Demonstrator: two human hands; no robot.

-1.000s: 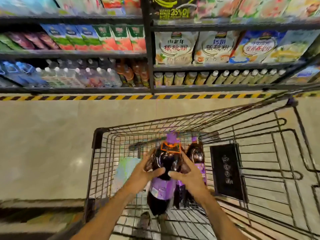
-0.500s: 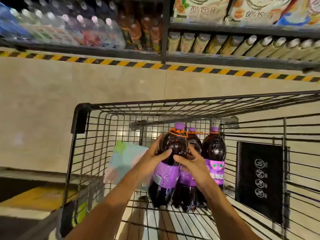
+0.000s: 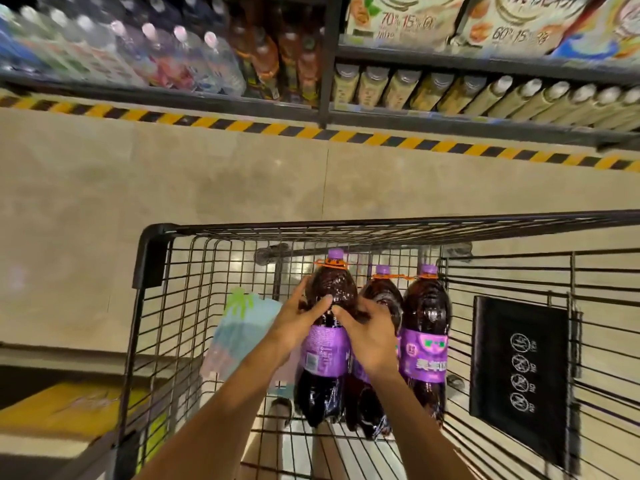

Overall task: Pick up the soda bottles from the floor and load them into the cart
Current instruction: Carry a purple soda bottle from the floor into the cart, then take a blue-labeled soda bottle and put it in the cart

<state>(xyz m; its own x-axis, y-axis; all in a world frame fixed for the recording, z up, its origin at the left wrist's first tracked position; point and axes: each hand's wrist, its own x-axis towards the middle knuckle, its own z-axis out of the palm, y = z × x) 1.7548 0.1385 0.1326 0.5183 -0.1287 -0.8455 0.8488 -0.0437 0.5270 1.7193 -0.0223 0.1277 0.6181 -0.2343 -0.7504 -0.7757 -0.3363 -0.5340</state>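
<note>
Three dark soda bottles with purple caps and purple labels stand upright inside the black wire cart [image 3: 152, 258]. My left hand [image 3: 296, 322] and my right hand [image 3: 369, 327] both grip the leftmost bottle [image 3: 327, 358] at its shoulder, thumbs nearly meeting on its front. A second bottle [image 3: 382, 296] stands just behind my right hand, partly hidden by it. Beside that one, the third bottle [image 3: 426, 327] stands free on the right. Orange carrier rings sit around the bottle necks.
A pale blue and green package [image 3: 242, 327] leans in the cart left of the bottles. A black sign panel [image 3: 517, 372] hangs on the cart's right side. Shelves of drinks [image 3: 214, 60] line the far side of the tiled floor [image 3: 207, 174], edged by yellow-black tape.
The bottle in both hands has gone down into the cart and now stands beside the other two. The camera has tilted down and moved closer.
</note>
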